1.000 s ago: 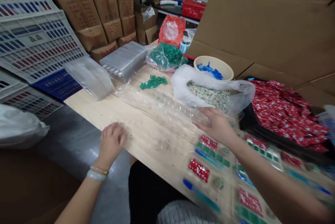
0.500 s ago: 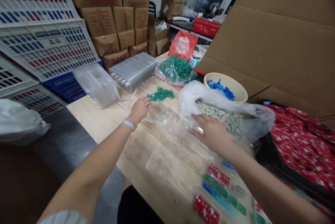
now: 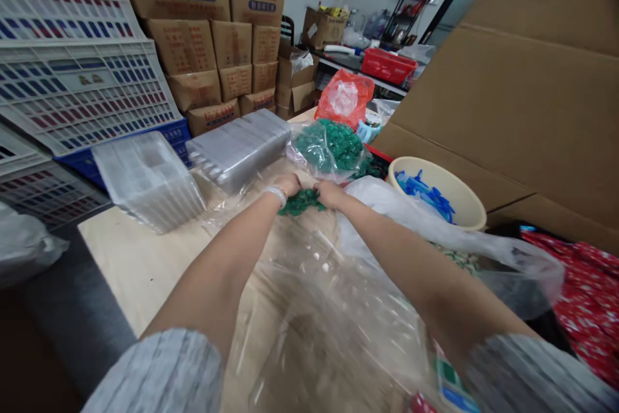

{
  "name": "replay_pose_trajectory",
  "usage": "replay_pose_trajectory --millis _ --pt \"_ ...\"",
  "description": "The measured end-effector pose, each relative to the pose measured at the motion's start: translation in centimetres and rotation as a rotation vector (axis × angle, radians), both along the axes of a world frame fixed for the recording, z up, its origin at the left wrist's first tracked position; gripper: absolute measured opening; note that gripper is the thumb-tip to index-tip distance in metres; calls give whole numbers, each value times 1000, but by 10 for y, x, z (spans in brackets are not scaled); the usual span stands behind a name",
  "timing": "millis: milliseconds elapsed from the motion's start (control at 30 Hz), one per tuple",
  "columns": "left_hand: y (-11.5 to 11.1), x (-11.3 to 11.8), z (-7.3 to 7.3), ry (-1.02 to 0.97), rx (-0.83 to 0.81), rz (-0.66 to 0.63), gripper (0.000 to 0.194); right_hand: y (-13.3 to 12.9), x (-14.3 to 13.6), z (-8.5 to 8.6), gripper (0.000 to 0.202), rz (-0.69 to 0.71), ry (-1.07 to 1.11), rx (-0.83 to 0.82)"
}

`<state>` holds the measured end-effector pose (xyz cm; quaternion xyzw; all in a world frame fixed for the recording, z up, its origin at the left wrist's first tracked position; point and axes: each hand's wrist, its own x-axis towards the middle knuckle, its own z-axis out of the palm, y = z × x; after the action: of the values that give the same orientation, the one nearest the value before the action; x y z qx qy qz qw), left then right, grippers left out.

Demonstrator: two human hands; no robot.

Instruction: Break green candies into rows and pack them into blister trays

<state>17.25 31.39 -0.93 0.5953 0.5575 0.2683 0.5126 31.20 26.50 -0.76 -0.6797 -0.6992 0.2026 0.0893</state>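
A small pile of green, shiny pieces (image 3: 302, 201) lies on the wooden table between my two hands. My left hand (image 3: 289, 185), with a pale band at the wrist, reaches to the pile's left far edge, its fingers curled down. At the right far edge, my right hand (image 3: 329, 194) is closed too, thumb and fingers together. What the fingertips pinch is hidden. Clear plastic sheeting (image 3: 333, 297) lies crumpled between my forearms and toward my body. Behind the hands sits a clear bag of more green pieces (image 3: 333, 145).
Stacked clear plastic trays (image 3: 149, 178) stand on the left of the wooden table (image 3: 120, 258). To the right are a cream bowl (image 3: 464, 203) with blue pieces, a whitish plastic bag (image 3: 387, 207) and red patterned packets (image 3: 590, 297). Crates (image 3: 87, 84) and cardboard boxes (image 3: 186, 46) rise behind.
Both hands moved forward and closer together, from the plastic sheeting to the small green pile, and their fingers curled in. The sheeting now spreads nearer my body. The view has shifted.
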Motion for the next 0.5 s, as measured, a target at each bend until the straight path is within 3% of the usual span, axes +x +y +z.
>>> replay_pose_trajectory --millis 100,200,300,400,500 --pt "0 -15 13 -115 -145 53 9 5 7 -3 16 -60 126 -13" --pt "-15 -34 31 -240 -285 67 21 4 10 5 12 -88 293 -37" --pt "-41 -47 44 -412 -457 65 21 -7 8 20 14 -123 587 -115" --pt "-72 -50 49 -655 -661 84 12 -25 3 34 12 -202 1027 -334" --pt "-102 -48 51 -674 -601 120 8 -46 -11 42 9 -212 1199 -468"
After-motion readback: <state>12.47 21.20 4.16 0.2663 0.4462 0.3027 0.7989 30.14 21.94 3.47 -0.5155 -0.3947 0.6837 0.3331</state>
